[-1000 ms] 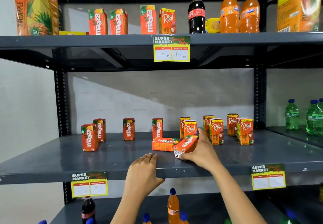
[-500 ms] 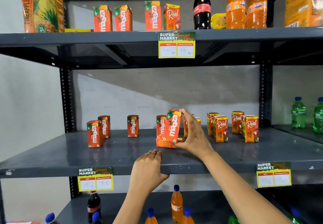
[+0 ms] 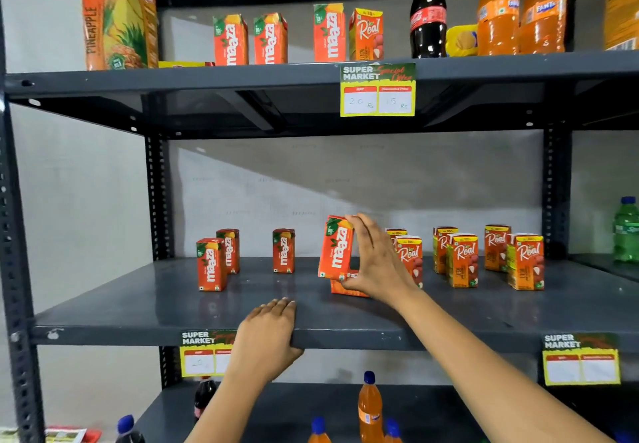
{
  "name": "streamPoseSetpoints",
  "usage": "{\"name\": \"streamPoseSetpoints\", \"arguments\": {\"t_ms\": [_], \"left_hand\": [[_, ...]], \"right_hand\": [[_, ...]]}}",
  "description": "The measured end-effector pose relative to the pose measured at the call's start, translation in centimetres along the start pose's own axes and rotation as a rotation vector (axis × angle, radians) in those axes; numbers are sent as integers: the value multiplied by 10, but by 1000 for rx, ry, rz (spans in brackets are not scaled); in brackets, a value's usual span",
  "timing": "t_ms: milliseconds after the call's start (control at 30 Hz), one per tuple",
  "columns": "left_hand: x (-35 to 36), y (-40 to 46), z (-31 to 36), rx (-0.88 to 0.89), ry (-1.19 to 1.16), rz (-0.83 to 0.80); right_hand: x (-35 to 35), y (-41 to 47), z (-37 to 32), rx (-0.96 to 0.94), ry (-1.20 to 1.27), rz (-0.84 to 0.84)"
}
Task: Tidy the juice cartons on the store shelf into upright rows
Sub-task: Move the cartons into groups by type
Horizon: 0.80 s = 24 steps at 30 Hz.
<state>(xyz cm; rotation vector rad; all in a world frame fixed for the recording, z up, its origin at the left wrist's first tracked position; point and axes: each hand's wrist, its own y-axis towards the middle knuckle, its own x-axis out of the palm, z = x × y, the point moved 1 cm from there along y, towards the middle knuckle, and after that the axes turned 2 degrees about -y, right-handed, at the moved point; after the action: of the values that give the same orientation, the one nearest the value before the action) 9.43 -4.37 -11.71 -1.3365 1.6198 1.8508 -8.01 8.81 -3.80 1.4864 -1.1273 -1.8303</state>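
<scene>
While the held carton was lying flat a second ago: it now stands nearly upright, its top leaning a little to the right.
Right hand (image 3: 375, 259): closed on the Maaza carton (image 3: 337, 248), fingers over its top right corner, thumb low by its base.
Maaza carton: on the middle shelf (image 3: 138, 304), its base resting at the front of a fallen carton (image 3: 347, 285) that lies flat behind and below it.
Change in half a second: the carton is straighter and its base sits lower, close to the shelf.
Left hand (image 3: 268, 333): holds no carton; palm down on the front lip of the middle shelf, fingers flat on top, thumb hooked under the edge, placed as before.
Standing Maaza cartons (image 3: 211, 264): three upright to the left of the held one, two close together and one apart, unmoved.
Real cartons (image 3: 461, 259): upright to the right; the nearest is partly hidden behind the right hand.
Price tag (image 3: 205, 356): on the shelf lip, its right part covered by the left wrist.
</scene>
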Motion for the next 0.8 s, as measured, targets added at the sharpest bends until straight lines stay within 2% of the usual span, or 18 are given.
{"name": "streamPoseSetpoints", "arguments": {"t_ms": [133, 367, 600, 800], "left_hand": [[-2, -6, 3, -9, -64, 51], [-1, -6, 4, -8, -78, 70], [-4, -7, 6, 14, -34, 93], [1, -5, 6, 9, -80, 84]], "right_hand": [[32, 32, -30, -88, 4, -86], [87, 58, -55, -61, -83, -288], [108, 55, -65, -67, -149, -350], [96, 45, -52, -38, -152, -364]]}}
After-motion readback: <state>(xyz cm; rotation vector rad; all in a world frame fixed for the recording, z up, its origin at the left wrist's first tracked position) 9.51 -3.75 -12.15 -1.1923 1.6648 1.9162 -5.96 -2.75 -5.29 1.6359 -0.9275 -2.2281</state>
